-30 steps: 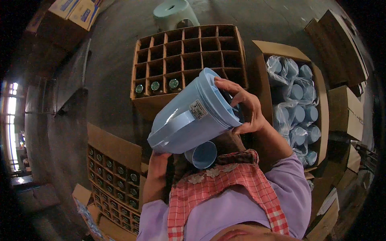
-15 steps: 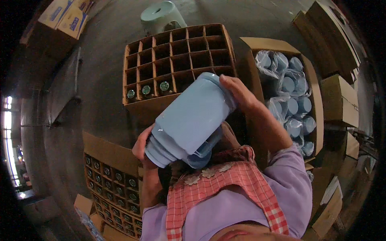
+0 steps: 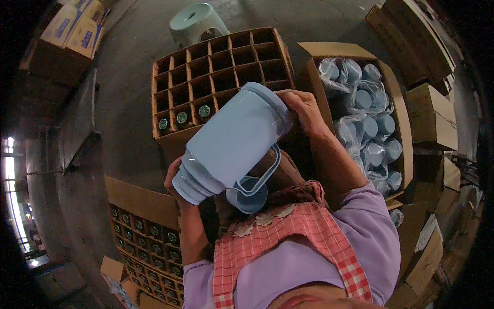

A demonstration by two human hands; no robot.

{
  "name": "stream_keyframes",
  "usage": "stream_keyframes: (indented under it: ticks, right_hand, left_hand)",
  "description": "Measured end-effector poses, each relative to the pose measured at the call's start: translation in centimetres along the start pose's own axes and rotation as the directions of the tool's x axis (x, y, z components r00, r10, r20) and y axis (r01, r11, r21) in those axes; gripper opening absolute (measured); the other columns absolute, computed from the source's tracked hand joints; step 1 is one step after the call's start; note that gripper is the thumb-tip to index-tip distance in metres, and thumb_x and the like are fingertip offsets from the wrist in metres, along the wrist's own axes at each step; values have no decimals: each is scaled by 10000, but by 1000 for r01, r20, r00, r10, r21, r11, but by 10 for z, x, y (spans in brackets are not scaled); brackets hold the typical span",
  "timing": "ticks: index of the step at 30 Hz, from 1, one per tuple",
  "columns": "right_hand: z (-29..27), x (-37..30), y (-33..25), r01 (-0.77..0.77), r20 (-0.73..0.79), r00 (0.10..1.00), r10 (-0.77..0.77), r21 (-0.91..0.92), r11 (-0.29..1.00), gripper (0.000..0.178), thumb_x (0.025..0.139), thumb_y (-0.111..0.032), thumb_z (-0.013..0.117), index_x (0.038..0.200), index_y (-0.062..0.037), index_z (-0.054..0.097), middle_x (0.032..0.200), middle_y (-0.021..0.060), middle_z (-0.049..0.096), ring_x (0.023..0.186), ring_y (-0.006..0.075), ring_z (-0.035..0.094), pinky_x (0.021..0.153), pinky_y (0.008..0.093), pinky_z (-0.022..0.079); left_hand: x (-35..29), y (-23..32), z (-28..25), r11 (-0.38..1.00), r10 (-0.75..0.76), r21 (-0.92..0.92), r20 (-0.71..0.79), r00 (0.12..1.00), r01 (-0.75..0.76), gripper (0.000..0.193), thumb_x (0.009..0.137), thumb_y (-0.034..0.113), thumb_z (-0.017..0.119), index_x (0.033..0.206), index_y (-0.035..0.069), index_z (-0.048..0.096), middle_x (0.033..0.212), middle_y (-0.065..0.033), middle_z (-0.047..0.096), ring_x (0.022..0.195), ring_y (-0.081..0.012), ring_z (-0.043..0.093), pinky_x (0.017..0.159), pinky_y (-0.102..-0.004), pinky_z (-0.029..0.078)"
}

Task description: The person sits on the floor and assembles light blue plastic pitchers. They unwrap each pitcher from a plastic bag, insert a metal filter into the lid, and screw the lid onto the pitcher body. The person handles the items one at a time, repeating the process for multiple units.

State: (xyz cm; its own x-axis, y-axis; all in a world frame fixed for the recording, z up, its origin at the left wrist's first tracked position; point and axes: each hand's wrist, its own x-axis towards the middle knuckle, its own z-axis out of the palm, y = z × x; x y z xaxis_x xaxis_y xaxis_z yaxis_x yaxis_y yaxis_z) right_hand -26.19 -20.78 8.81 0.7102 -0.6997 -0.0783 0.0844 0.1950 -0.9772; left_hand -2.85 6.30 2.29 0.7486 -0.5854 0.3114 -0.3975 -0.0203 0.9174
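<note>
Tilted across my lap is a large light-blue plastic flask casing point(image 3: 234, 136) with a stepped, narrower neck at its lower left and a loop handle point(image 3: 270, 170) on its near side. My left hand point(image 3: 174, 177) grips the neck end; its fingers are partly hidden behind it. My right hand point(image 3: 303, 110) is wrapped round the wide base end at the upper right. Beneath the handle, a blue cup-like piece point(image 3: 248, 195) shows over my lap; I cannot tell whether it is attached. Beyond the casing stands a divided carton point(image 3: 216, 64) with a few shiny greenish tips point(image 3: 181, 117) in its near row.
On the right, an open carton point(image 3: 404, 129) holds several plastic-wrapped blue pieces point(image 3: 370, 126). Lower left, another divided carton point(image 3: 141, 198) is filled with shiny-tipped pieces. A pale green stool point(image 3: 198, 23) stands behind. Stacked cartons point(image 3: 435, 116) line the right; more boxes point(image 3: 72, 31) sit far left.
The casing has shifted slightly left in my hands and turned, so its loop handle now shows clearly. Both hands keep hold of it. The whole view has shifted a little.
</note>
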Motion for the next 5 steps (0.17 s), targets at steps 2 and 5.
stream_keyframes:
  ticks: [2,5]
  right_hand:
    - [4,-3,5,149,120,981,-152,29,988,408,875,-203,634,1205,32,591,1044,79,658,918,154,604,840,310,483]
    - [6,-15,17,173,185,965,-185,79,982,472,845,-194,670,1250,24,563,1168,101,624,1067,166,564,953,323,421]
  left_hand:
    - [2,-2,-1,995,-13,97,40,999,9,282,803,105,657,1067,8,644,990,-95,682,889,-182,652,785,-323,516]
    - [2,-5,-1,984,84,147,100,991,-98,332,781,146,693,1084,21,643,1026,-96,678,916,-191,650,811,-344,511]
